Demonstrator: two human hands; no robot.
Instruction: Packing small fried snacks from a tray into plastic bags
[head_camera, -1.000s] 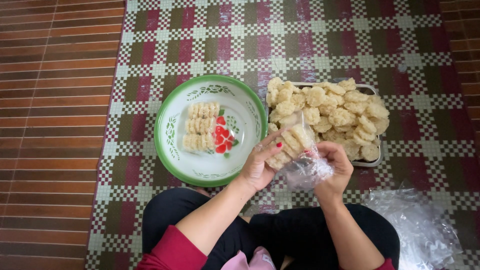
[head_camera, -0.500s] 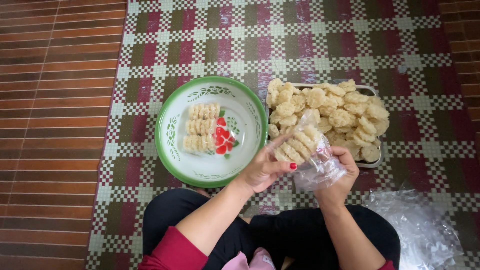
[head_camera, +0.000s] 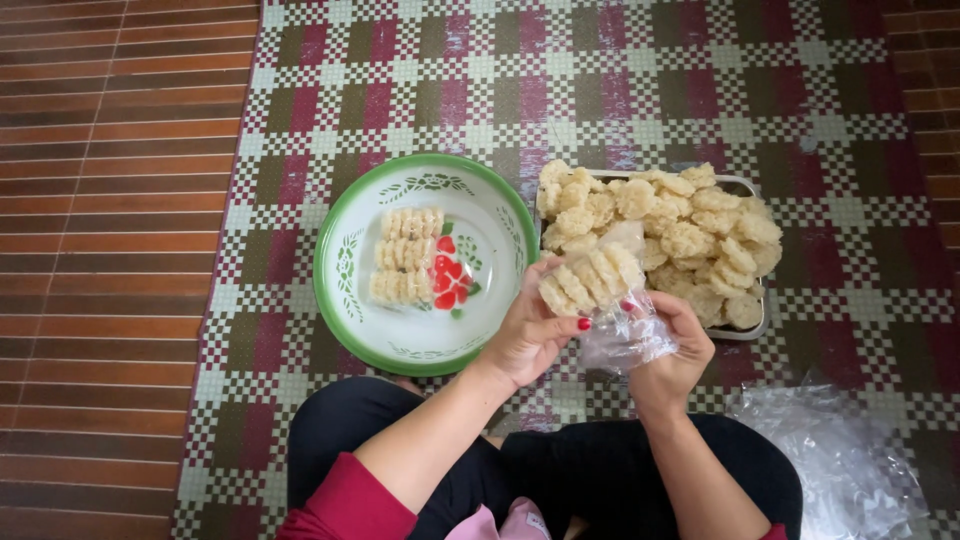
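Note:
My left hand (head_camera: 525, 335) grips the left end of a row of pale round rice crackers (head_camera: 590, 277) held inside a clear plastic bag (head_camera: 622, 335). The bag's loose lower part is pinched by my right hand (head_camera: 668, 350). Both hands hover between the white bowl with a green rim (head_camera: 340, 235) and the metal tray (head_camera: 745, 182). The tray is heaped with several loose crackers (head_camera: 690, 235). A packed block of crackers (head_camera: 404, 255) lies in the bowl beside a red flower print.
A pile of clear plastic bags (head_camera: 835, 460) lies on the checked mat (head_camera: 620, 80) at lower right. Brown striped flooring (head_camera: 110, 250) runs along the left. My crossed legs in black trousers (head_camera: 560, 460) are at the bottom.
The bagged row of crackers has turned from slanting to nearly level and risen slightly. My left hand shifted its grip to the row's left end; my right hand slid under the bag.

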